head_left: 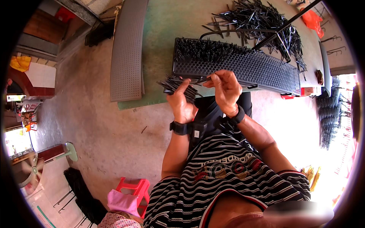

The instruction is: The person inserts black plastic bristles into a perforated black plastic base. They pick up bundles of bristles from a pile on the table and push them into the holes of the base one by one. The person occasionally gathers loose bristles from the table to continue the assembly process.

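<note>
A bundle of thin black sticks point(172, 84) fans out of my left hand point(181, 104), its fingers closed round it and the thumb on top. Just to the right, my right hand point(228, 91) pinches a thin black stick point(203, 80) between thumb and fingertips, its other end reaching toward the bundle. Right beyond both hands lies a long black tray point(266, 73) full of round holes. Short black pieces point(205, 49) stand packed in its far left part, while holes show along the near side and right end.
A large loose heap of black sticks point(262, 22) covers the far part of the green table point(159, 41). A black metal frame point(272, 36) rises over the tray. Grey perforated panels point(127, 53) lie at the table's left. A red stool point(140, 189) stands behind on the left.
</note>
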The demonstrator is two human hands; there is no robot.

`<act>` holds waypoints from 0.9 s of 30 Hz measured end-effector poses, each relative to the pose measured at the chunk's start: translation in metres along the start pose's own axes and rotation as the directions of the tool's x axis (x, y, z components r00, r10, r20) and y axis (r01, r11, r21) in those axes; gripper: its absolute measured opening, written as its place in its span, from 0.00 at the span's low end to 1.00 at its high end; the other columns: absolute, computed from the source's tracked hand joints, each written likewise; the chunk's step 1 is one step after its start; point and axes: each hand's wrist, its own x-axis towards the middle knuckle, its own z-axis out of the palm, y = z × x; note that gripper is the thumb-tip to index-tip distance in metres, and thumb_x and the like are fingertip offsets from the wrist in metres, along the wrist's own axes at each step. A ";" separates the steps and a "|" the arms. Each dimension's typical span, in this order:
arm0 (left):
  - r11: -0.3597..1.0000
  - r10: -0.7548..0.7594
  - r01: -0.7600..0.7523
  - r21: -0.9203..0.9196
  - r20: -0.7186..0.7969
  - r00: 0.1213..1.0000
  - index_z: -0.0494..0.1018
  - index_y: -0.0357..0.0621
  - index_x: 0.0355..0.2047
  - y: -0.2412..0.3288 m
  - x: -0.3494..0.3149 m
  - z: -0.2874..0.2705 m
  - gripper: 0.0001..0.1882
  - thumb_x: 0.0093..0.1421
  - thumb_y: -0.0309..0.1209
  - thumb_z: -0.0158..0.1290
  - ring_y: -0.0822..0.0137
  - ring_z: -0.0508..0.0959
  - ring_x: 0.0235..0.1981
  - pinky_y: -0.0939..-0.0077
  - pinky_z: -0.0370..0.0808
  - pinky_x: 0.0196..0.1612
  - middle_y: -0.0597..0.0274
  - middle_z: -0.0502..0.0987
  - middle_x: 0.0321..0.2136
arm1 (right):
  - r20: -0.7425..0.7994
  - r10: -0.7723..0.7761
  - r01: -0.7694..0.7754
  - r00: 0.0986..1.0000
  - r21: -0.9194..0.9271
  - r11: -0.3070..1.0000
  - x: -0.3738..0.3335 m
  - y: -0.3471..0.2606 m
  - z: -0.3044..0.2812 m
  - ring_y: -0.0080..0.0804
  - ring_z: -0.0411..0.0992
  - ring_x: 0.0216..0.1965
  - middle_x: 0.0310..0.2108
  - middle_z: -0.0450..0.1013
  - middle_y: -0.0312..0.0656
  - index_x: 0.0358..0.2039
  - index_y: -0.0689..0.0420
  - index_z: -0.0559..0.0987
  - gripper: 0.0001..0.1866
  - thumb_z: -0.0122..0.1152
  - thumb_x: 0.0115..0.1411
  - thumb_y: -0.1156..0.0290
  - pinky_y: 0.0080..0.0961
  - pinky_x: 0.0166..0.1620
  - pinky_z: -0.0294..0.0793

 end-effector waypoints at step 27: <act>0.912 -0.157 0.053 0.406 0.227 0.961 0.73 0.35 0.33 0.023 -0.016 -0.012 0.13 0.45 0.15 0.59 0.70 0.74 0.17 0.77 0.73 0.20 0.63 0.75 0.22 | 0.345 0.341 -0.353 0.875 -0.030 0.935 0.023 -0.010 0.003 0.18 0.69 0.17 0.22 0.72 0.37 0.31 0.64 0.72 0.04 0.56 0.59 0.76 0.14 0.20 0.68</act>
